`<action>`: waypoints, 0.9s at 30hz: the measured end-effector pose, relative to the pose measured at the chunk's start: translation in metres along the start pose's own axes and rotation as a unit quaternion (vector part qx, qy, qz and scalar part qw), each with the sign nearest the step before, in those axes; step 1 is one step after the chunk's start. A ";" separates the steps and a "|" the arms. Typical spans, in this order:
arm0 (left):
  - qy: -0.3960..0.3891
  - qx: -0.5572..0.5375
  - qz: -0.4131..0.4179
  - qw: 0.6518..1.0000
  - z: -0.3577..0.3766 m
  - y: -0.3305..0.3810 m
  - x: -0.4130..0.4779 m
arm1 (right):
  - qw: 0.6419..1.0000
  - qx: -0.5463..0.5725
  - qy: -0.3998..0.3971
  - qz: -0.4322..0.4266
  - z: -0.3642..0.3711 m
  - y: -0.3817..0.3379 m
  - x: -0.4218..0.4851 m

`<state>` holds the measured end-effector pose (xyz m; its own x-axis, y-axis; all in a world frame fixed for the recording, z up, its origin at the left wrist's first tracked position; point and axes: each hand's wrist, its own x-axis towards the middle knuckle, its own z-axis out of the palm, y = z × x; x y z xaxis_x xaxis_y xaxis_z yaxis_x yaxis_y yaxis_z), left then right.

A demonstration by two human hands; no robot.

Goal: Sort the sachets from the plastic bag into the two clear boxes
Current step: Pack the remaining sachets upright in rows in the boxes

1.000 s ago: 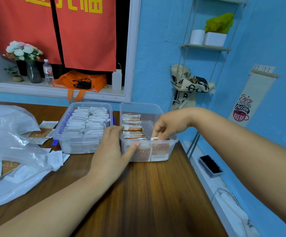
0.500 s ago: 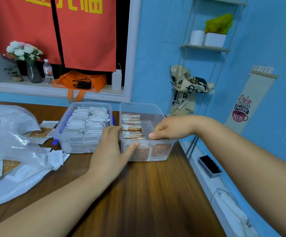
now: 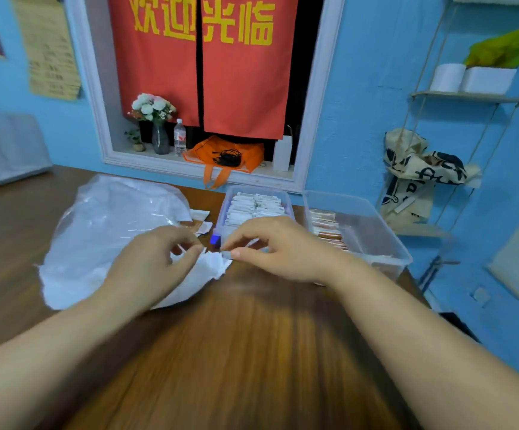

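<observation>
**Blue-walled room, sorting under way**

Seen from the head camera, a brown wooden table (image 3: 252,352) is backed by a blue wall (image 3: 360,103). Against that wall a clear plastic box packed with white sachets (image 3: 230,198) is stood, and every place below is given from this box. Just to its right a second clear plastic box (image 3: 376,231) is set. A row of brown-and-white sachets (image 3: 325,225) is kept along its side nearest the first box. To the left of the white-sachet box a crumpled translucent white plastic bag (image 3: 106,237) is spread on the table. A few loose sachets (image 3: 199,223) are left between bag and box. Behind the box a red curtain with yellow characters (image 3: 246,82) is hung in a white-framed opening, and an orange cloth bag (image 3: 224,153) is laid on its sill.

In front of the box the hands are held close together without touching. The left hand (image 3: 152,265) is curled on the plastic bag's torn white edge. By the right hand (image 3: 280,249), a small pale piece (image 3: 226,254) is pinched between thumb and forefinger. Whether that piece is a sachet or more of the bag cannot be told through the blur.
</observation>
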<state>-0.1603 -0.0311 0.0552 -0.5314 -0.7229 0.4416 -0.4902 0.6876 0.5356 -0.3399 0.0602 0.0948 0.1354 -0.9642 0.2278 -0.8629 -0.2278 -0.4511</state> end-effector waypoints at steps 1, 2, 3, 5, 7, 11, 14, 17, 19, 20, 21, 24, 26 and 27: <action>0.000 0.020 -0.020 1.000 -0.012 -0.015 -0.003 | 1.000 -0.007 -0.018 -0.024 0.016 -0.006 0.012; 0.002 0.033 -0.037 0.999 -0.022 -0.030 -0.007 | 0.998 -0.011 -0.031 -0.044 0.033 -0.012 0.024; 0.002 0.046 -0.053 0.998 -0.029 -0.044 -0.011 | 0.997 -0.012 -0.039 -0.060 0.048 -0.015 0.034; 0.006 0.073 -0.076 0.994 -0.039 -0.067 -0.021 | 0.997 -0.016 -0.051 -0.064 0.076 -0.017 0.052; -0.006 0.101 -0.092 0.991 -0.040 -0.084 -0.028 | 0.997 -0.032 -0.062 -0.032 0.098 -0.013 0.063; -0.130 0.143 -0.085 0.977 -0.033 -0.102 -0.029 | 0.993 -0.071 -0.095 -0.022 0.122 -0.008 0.070; -0.167 0.127 -0.067 0.975 -0.033 -0.101 -0.028 | 0.992 -0.071 -0.102 -0.011 0.118 -0.011 0.064; -0.154 0.070 -0.064 0.984 -0.038 -0.099 -0.031 | 0.998 0.004 -0.054 0.023 0.104 -0.017 0.056; -0.106 0.008 -0.087 0.990 -0.042 -0.098 -0.030 | 0.998 0.041 0.012 0.049 0.096 -0.020 0.054; -0.085 0.000 -0.098 0.992 -0.043 -0.097 -0.027 | 0.998 0.020 0.037 0.054 0.094 -0.018 0.055; -0.076 0.013 -0.103 0.992 -0.044 -0.096 -0.023 | 0.997 -0.003 0.052 0.057 0.093 -0.017 0.055; -0.112 0.077 -0.092 0.986 -0.041 -0.090 -0.007 | 0.993 -0.046 0.043 0.095 0.097 -0.017 0.057; -0.162 0.091 -0.044 0.982 -0.032 -0.087 0.001 | 0.991 -0.077 0.009 0.109 0.105 -0.016 0.058; -0.187 0.084 -0.018 0.979 -0.026 -0.086 0.003 | 0.990 -0.091 -0.007 0.107 0.107 -0.015 0.058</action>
<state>-0.1013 -0.0944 0.0293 -0.7111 -0.6938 0.1138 -0.6042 0.6858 0.4056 -0.2664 -0.0071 0.0225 -0.0538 -0.9899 0.1310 -0.9461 0.0086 -0.3237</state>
